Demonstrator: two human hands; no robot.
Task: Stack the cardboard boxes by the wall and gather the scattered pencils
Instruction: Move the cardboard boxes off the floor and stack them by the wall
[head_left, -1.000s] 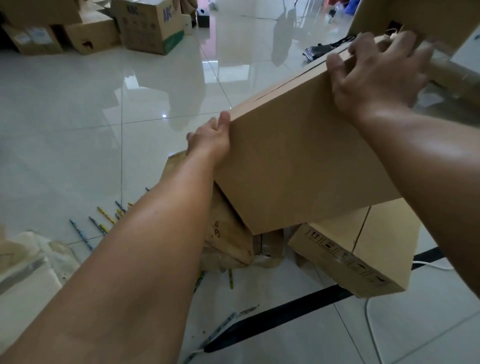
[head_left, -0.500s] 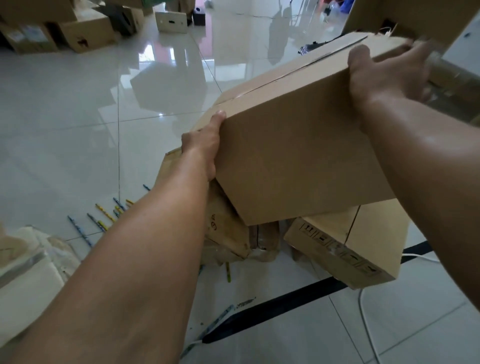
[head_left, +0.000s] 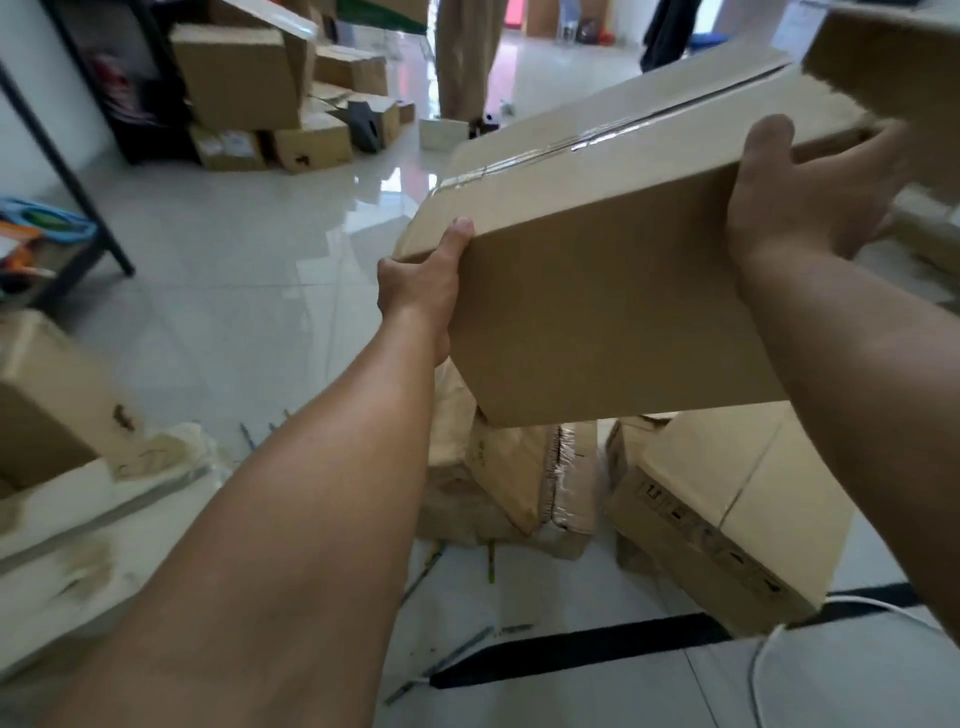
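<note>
Head view has us holding a taped cardboard box (head_left: 597, 312) in the air between both hands. It is tilted so its right end sits higher than its left, above the middle of the floor (head_left: 234, 270). Our left hand (head_left: 421, 291) grips the box's lower left corner: the thumb lies up the near face to the top edge, and the fingers go round the end out of sight. Our right hand (head_left: 795, 202) presses flat against the right end, thumb laid up to the top edge, fingers stretched out and blurred.

Directly beneath the box a crumpled carton (head_left: 498, 478) lies on the floor, with a printed carton (head_left: 727, 509) just beside it to the right. Several pencils (head_left: 457, 650) lie scattered toward the floor's near edge, some by a black tape line (head_left: 571, 649), others partly hidden behind our left forearm. A white cable (head_left: 769, 665) curls at the near right. Toward the far left corner a heap of boxes (head_left: 249, 88) sits by a black shelf frame (head_left: 67, 171).
</note>
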